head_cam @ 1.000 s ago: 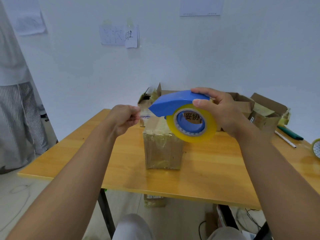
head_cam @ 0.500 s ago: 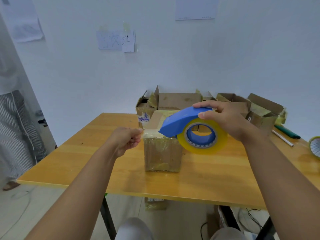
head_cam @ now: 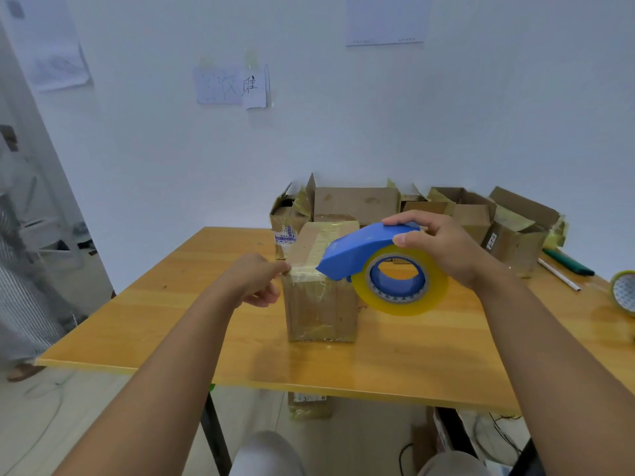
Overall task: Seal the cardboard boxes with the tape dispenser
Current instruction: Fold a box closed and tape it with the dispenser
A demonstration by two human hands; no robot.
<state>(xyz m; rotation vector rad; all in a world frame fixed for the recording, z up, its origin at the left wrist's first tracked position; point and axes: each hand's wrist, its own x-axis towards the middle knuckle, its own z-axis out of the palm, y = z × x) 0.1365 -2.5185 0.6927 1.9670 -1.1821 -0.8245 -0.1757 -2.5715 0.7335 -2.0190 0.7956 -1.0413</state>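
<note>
A small cardboard box (head_cam: 321,304), wrapped in clear tape, stands in the middle of the wooden table (head_cam: 213,324). My right hand (head_cam: 443,249) grips the blue tape dispenser (head_cam: 364,250) with its yellowish tape roll (head_cam: 400,286), its nose at the box's near top edge. My left hand (head_cam: 256,280) pinches the free tape end against the box's near left top corner. A short stretch of clear tape runs from that corner to the dispenser.
Several open cardboard boxes (head_cam: 457,214) stand along the table's back edge. A green pen (head_cam: 567,261), a white pen (head_cam: 558,274) and another tape roll (head_cam: 623,292) lie at the right. A person in striped trousers (head_cam: 20,304) stands at the left. A box (head_cam: 309,405) sits under the table.
Both hands have come down from mid-air to the box. The dispenser moved lower and right, and my left hand brought the tape end onto the box's corner.
</note>
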